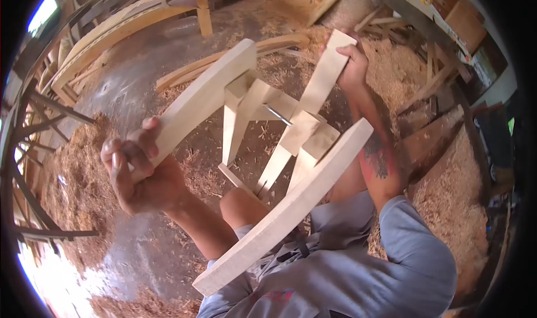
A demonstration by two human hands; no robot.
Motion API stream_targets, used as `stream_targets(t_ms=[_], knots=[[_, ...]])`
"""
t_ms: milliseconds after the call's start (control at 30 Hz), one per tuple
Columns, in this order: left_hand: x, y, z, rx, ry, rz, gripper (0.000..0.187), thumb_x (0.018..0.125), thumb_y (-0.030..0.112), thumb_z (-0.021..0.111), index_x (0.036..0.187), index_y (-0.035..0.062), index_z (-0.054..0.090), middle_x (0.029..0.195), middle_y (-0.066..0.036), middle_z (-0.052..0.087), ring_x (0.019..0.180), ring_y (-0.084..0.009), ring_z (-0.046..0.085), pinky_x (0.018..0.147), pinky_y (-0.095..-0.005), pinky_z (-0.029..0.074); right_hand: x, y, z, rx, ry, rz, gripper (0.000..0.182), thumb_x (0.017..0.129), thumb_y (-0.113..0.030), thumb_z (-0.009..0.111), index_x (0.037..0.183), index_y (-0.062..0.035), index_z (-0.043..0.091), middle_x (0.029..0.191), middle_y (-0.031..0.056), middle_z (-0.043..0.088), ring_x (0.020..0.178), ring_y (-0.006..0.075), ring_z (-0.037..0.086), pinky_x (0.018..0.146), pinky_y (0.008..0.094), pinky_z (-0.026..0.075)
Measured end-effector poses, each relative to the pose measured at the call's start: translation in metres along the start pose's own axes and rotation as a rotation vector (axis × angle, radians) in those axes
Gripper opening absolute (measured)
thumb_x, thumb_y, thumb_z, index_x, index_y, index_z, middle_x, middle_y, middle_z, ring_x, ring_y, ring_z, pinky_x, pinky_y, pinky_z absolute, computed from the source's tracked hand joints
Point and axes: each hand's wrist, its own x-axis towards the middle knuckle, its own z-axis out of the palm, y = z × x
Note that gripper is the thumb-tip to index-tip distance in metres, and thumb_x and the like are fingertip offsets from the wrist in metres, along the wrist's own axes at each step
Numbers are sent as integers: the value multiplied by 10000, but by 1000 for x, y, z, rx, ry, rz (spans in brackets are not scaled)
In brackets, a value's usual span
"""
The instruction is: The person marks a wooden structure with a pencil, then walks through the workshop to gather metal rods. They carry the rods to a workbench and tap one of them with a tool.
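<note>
I hold a pale wooden frame [263, 128] made of two long curved boards joined by short cross pieces and legs, with a metal screw [278, 115] sticking out at its middle. My left hand [137, 170] grips the near end of the upper curved board [196, 102]. My right hand [352, 66] clasps the top of an upright slat [324, 74] on the far side. The lower curved board [291, 206] rests across my lap and knee [240, 206].
Wood shavings [78, 184] cover the concrete floor on both sides. Curved wooden pieces [128, 21] lie at the back left, loose boards and offcuts [430, 128] at the right, and a dark metal frame [33, 150] stands at the left edge.
</note>
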Motion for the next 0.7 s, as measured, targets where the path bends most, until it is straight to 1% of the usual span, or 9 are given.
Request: stream_targets(t_ms=[167, 233, 267, 400, 467, 600, 633, 667, 700], knots=[[6, -4, 7, -47, 16, 7, 278, 895, 110, 410, 1042, 10, 624, 531, 0, 362, 649, -171, 508, 884, -477, 465, -2, 0, 2, -29, 19, 1, 465, 690, -11, 480, 1151, -77, 495, 988, 209, 598, 802, 333, 633, 718, 439, 552], [12, 1, 13, 52, 123, 58, 216, 885, 108, 424, 780, 59, 606, 464, 17, 310, 517, -134, 439, 760, -394, 472, -3, 0, 5, -29, 37, -7, 463, 690, -11, 487, 1148, -74, 493, 986, 208, 599, 803, 332, 633, 718, 437, 552], [16, 5, 8, 66, 116, 47, 216, 885, 108, 424, 780, 59, 606, 464, 17, 310, 517, -134, 439, 760, -394, 472, -4, -1, 5, -47, 45, -12, 461, 689, -12, 494, 1146, -71, 491, 983, 207, 600, 803, 330, 634, 718, 436, 552], [29, 14, 10, -32, 54, -5, 340, 867, 92, 442, 540, 161, 376, 393, 14, 261, 387, -112, 276, 592, -322, 377, -7, -2, 6, -70, -5, -8, 481, 696, -21, 482, 1174, -63, 494, 1026, 209, 603, 854, 329, 630, 767, 437, 548], [26, 15, 19, -16, 273, 16, 302, 861, 90, 452, 566, 149, 422, 390, 19, 265, 397, -109, 302, 613, -322, 409, -9, 1, 7, -68, 8, -21, 476, 692, -20, 483, 1165, -63, 508, 1019, 203, 604, 850, 326, 630, 767, 432, 548], [26, 24, 8, -82, 43, -50, 196, 858, 108, 466, 695, 70, 568, 447, -6, 358, 464, -126, 420, 655, -335, 446, -9, 1, 13, -44, 25, 3, 464, 682, -15, 486, 1141, -64, 538, 1005, 189, 607, 836, 311, 630, 762, 420, 548], [26, 23, 20, 88, 228, 40, 167, 862, 125, 463, 840, 27, 597, 509, -33, 427, 529, -152, 485, 683, -352, 463, -9, 1, 13, -30, 18, 7, 475, 680, -14, 489, 1150, -67, 528, 1000, 186, 606, 831, 298, 630, 748, 408, 543], [25, 22, 27, 259, 412, 128, 258, 866, 141, 460, 985, -16, 627, 571, -59, 496, 593, -178, 551, 710, -369, 480, -9, 2, 13, -25, 22, 1, 475, 680, -14, 489, 1150, -67, 528, 1000, 186, 606, 831, 298, 630, 748, 408, 543], [26, 22, 32, 347, 354, 142, 392, 879, 176, 450, 1176, -55, 558, 691, -114, 571, 703, -234, 607, 707, -409, 505, -9, 3, 15, -16, 6, -9, 463, 680, -4, 491, 1137, -72, 516, 981, 178, 604, 809, 284, 629, 724, 389, 538]])
